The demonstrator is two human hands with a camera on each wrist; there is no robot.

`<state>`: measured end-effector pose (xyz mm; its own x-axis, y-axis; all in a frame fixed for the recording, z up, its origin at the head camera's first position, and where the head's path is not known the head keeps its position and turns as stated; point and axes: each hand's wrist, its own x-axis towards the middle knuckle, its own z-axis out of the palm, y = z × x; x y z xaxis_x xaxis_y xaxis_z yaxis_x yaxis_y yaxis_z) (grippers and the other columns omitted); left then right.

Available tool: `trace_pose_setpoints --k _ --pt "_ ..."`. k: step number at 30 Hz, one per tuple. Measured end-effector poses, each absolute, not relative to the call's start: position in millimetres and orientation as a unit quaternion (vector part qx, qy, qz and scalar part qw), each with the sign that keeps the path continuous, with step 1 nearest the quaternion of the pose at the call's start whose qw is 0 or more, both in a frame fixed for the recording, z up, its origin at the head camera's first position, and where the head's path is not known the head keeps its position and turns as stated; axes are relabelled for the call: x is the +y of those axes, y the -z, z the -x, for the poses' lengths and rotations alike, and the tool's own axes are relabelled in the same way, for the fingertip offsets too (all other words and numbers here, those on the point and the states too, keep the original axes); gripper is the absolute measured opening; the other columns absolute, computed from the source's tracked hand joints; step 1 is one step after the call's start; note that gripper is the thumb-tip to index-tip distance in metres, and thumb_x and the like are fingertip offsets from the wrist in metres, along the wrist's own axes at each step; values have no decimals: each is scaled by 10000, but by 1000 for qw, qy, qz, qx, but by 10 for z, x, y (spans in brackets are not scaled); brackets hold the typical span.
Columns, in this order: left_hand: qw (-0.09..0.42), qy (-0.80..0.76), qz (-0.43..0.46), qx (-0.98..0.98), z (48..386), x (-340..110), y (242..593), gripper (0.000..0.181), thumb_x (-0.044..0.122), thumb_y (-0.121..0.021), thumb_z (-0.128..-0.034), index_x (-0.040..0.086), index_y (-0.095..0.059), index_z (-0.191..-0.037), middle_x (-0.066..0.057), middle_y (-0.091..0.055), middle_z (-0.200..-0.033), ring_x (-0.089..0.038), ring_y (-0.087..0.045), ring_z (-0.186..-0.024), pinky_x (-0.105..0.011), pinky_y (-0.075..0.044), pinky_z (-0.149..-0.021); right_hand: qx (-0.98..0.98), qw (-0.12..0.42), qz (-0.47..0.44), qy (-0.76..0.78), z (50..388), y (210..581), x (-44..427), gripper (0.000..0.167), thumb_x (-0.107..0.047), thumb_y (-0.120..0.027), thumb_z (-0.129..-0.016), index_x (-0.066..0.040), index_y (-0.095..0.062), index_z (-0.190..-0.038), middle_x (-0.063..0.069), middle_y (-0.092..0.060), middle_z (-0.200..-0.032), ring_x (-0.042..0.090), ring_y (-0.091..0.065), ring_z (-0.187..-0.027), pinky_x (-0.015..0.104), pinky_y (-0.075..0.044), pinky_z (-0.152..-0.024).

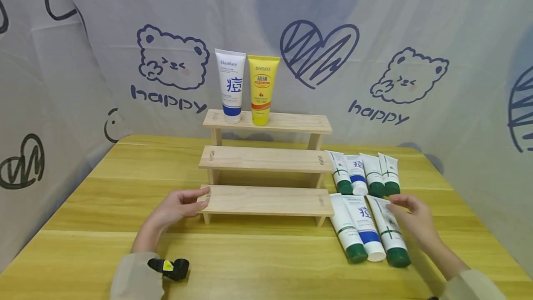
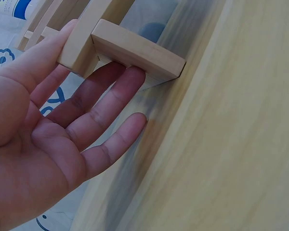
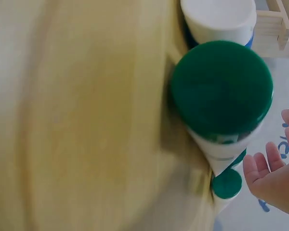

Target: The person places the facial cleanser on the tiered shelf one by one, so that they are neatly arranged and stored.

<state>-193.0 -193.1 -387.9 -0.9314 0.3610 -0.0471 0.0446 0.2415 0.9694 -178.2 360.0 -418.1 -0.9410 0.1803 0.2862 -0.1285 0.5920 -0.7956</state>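
Note:
A three-step wooden stand [image 1: 266, 200] stands mid-table. My left hand [image 1: 179, 207] holds the left end of its lowest step. In the left wrist view, that hand's thumb lies along the plank and two fingertips touch the leg beneath. On the top step a white tube with a blue band [image 1: 232, 84] and a yellow tube [image 1: 262, 89] stand upright on their caps. My right hand [image 1: 416, 221] hovers at the upper end of a white tube with a green cap [image 1: 387, 226], its fingers loosely bent. Whether it touches that tube I cannot tell.
Right of the stand, several tubes lie in two rows. The front row also has a green-capped tube [image 1: 345, 226] and a blue-banded tube [image 1: 365, 226]; more tubes [image 1: 372, 172] lie behind. A printed cloth [image 1: 266, 8] hangs behind the table [image 1: 250, 263].

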Motion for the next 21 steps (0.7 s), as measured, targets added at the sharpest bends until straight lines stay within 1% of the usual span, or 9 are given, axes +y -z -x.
trace_pose_setpoints --k 2,3,6,7,10,14,16,18,21 --pt "131 -601 -130 778 1931 -1930 3877 516 194 -603 -866 -38 -428 -1293 -233 -333 -1359 -352 -390 -1164 -368 -466 -819 -879 167 13 -446 1714 4126 3585 360 -220 -664 -818 76 -569 -999 32 -629 -928 -67 -495 -822 99 -386 -689" --pt "132 -601 -130 778 1931 -1929 3876 516 195 -604 -866 -37 -429 -1293 -233 -334 -1359 -347 -397 -1158 -367 -466 -819 -880 162 10 -447 1685 4097 3582 361 -197 -668 -814 92 -564 -1003 90 -625 -952 -64 -491 -829 102 -390 -695" --pt "131 -600 -129 778 1932 -1926 3874 514 194 -607 -863 -35 -434 -1291 -232 -344 -1354 -324 -426 -1131 -365 -468 -816 -888 149 4 -434 1612 4050 3583 378 -196 -674 -809 100 -557 -1013 114 -610 -970 -65 -476 -833 98 -395 -697" --pt "131 -601 -129 778 1932 -1926 3875 514 191 -608 -863 -36 -435 -1290 -231 -348 -1351 -318 -434 -1123 -364 -468 -815 -891 144 3 -430 1592 4039 3582 385 -200 -672 -811 100 -554 -1022 95 -606 -965 -67 -474 -831 93 -397 -696" --pt "131 -602 -131 777 1932 -1930 3876 513 186 -607 -863 -41 -432 -1288 -229 -348 -1351 -325 -430 -1128 -365 -469 -814 -897 118 6 -426 1522 3960 3544 401 -181 -664 -816 120 -540 -1051 116 -592 -980 -53 -471 -819 109 -418 -678" --pt "134 -603 -133 775 1924 -1937 3874 515 186 -603 -866 -44 -425 -1292 -229 -340 -1355 -346 -406 -1151 -369 -465 -820 -896 78 12 -437 1433 3845 3473 389 -92 -659 -806 161 -517 -1065 213 -574 -1005 -24 -489 -803 155 -447 -660" --pt "135 -604 -132 775 1921 -1938 3874 515 189 -602 -867 -41 -425 -1292 -229 -338 -1357 -347 -405 -1152 -369 -465 -821 -899 56 13 -435 1409 3824 3463 393 -87 -656 -809 158 -506 -1077 229 -570 -1024 -25 -498 -801 171 -452 -663" --pt "134 -604 -132 775 1922 -1938 3875 516 193 -603 -867 -39 -428 -1292 -228 -340 -1356 -334 -419 -1139 -370 -465 -821 -902 30 16 -430 1401 3820 3465 420 -112 -653 -817 145 -494 -1108 265 -545 -1066 33 -517 -837 202 -458 -679" --pt "135 -605 -130 774 1926 -1938 3877 518 199 -605 -865 -32 -429 -1294 -223 -338 -1360 -327 -417 -1140 -367 -465 -821 -905 -12 14 -424 1397 3812 3468 480 -164 -643 -833 121 -461 -1174 309 -494 -1144 221 -549 -938 303 -472 -745"
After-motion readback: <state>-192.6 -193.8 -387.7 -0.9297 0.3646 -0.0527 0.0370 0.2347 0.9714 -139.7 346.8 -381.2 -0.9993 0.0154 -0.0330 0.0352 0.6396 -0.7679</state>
